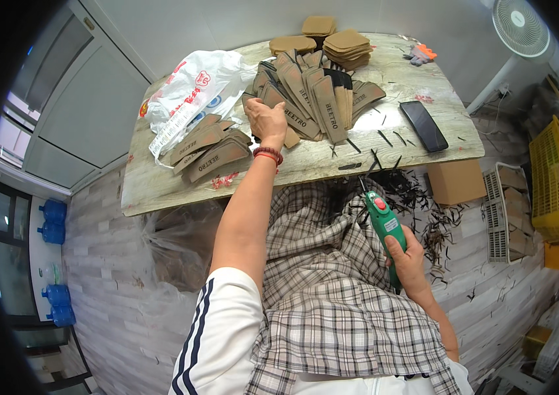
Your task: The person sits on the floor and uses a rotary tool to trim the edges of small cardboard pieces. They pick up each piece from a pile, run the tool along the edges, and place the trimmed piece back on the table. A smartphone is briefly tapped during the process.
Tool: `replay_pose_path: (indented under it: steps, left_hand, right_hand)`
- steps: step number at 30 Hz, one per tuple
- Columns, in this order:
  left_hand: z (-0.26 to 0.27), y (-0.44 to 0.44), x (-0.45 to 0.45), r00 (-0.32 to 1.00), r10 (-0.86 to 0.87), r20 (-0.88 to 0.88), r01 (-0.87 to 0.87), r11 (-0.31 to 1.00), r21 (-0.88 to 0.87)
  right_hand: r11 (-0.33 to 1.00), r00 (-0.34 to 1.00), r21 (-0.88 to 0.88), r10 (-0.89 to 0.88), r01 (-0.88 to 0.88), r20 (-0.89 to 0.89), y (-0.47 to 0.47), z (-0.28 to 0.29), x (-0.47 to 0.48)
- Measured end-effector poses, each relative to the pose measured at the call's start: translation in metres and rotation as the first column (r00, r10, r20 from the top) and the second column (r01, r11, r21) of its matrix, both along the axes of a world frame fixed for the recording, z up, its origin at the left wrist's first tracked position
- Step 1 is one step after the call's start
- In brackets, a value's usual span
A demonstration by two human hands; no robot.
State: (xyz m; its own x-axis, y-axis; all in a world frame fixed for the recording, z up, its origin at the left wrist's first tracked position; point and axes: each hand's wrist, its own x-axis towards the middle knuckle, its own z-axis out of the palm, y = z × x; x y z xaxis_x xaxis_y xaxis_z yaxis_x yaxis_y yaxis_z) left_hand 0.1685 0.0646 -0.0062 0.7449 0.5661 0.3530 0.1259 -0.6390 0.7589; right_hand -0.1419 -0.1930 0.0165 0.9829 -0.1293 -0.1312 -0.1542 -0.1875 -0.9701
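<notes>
My left hand rests at the near left side of a heap of brown printed fabric pieces on the wood-look table; its fingers touch the pieces, but whether they grip one is hidden. My right hand holds a green handheld power cutter with a red button, its thin tip pointing up near the table's front edge. Several similar brown pieces lie left of my left wrist. Stacks of tan rounded pads stand behind the heap. A checked cloth covers my lap.
A white plastic bag lies at the table's left. A black smartphone and a grey-orange glove are at the right. Black scraps litter the floor near a cardboard box and white crate. A fan stands behind.
</notes>
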Motion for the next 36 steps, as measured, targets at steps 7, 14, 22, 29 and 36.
replay_pose_path:
  steps: [7, 14, 22, 29, 36]
  left_hand:
    - [-0.022, 0.008, 0.008, 0.994, -0.094, 0.053, 0.102, 0.979, -0.175]
    - [0.041, -0.033, -0.089, 0.805, -0.260, 0.533, 0.583, 0.517, -0.627]
    - [0.032, -0.077, -0.172, 0.759, -0.456, 0.464, 0.572, 0.128, -0.811]
    - [0.021, -0.091, -0.178, 0.739, -0.524, 0.424, 0.528, 0.058, -0.847]
    - [0.009, -0.094, -0.188, 0.720, -0.579, 0.382, 0.499, 0.050, -0.865]
  right_hand:
    - [1.000, 0.999, -0.015, 0.000, 0.001, 0.040, 0.000, 0.001, 0.003]
    - [0.995, 0.990, -0.090, -0.022, 0.035, 0.140, -0.001, 0.007, 0.005]
    - [0.990, 0.990, -0.136, -0.024, 0.044, 0.140, -0.001, 0.017, 0.005]
    - [0.997, 0.986, -0.062, -0.029, 0.039, 0.164, -0.004, 0.009, 0.004]
    - [0.999, 0.991, -0.018, -0.044, 0.047, 0.128, -0.002, 0.015, 0.005]
